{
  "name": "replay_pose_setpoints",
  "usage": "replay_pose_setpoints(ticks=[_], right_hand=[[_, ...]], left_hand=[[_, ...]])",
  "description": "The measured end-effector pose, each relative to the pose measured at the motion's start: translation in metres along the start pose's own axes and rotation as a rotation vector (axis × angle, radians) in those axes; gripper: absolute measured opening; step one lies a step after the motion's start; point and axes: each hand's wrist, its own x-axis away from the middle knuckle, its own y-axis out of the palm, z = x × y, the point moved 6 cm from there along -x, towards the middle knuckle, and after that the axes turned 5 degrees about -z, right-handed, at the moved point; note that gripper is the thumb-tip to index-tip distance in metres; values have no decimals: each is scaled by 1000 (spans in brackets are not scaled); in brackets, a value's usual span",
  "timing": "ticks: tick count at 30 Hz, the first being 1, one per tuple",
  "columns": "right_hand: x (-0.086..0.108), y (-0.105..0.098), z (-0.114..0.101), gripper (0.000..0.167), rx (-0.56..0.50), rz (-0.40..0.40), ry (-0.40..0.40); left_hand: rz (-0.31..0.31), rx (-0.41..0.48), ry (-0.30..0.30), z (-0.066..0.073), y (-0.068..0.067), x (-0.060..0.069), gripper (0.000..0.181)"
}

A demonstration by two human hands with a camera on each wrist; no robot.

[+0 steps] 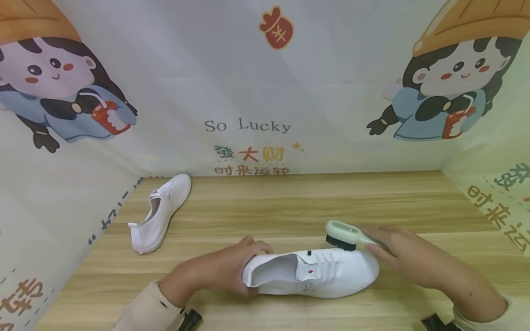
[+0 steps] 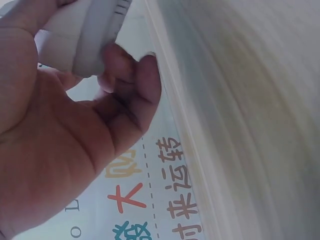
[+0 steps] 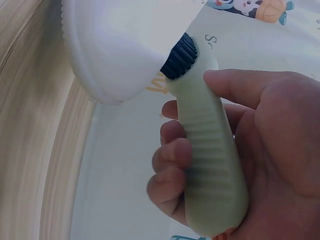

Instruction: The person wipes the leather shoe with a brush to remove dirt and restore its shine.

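Observation:
A white lace-up shoe (image 1: 352,273) lies sole down near the front of the wooden surface, toe to the right. My left hand (image 1: 236,264) grips its heel; in the left wrist view the fingers curl around the heel end (image 2: 75,42). My right hand (image 1: 397,253) holds a pale green brush (image 1: 345,230) by its handle, the fingers wrapped round the ribbed grip (image 3: 210,160) in the right wrist view. Its black bristles (image 3: 181,56) are against the far side of the shoe near the toe. The other white shoe (image 1: 167,211) stands apart at the back left.
A wood-grain tabletop (image 1: 290,202) lies beneath the shoes. Pale printed cloth (image 1: 331,92) with cartoon figures and lettering rises at the back and along both sides.

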Motion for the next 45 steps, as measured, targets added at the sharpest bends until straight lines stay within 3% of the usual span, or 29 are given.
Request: replay_pose_setpoints(ticks=[7, 15, 22, 30, 41, 45], right_hand=[[-1, -3, -1, 53, 4, 1, 5], [0, -1, -1, 52, -22, 11, -11], [1, 3, -2, 50, -8, 22, 4], [0, -2, -6, 49, -9, 54, -15], [1, -2, -8, 52, -9, 46, 2], [1, -4, -8, 54, -6, 54, 14]], left_hand=[[3, -21, 27, 6, 0, 0, 73], [32, -63, -4, 1, 1, -2, 56], [19, -76, -14, -1, 1, -1, 58], [172, -330, -27, 1, -12, 1, 59], [280, -382, -70, -4, -12, 2, 56], [275, -338, -78, -6, -14, -2, 57]])
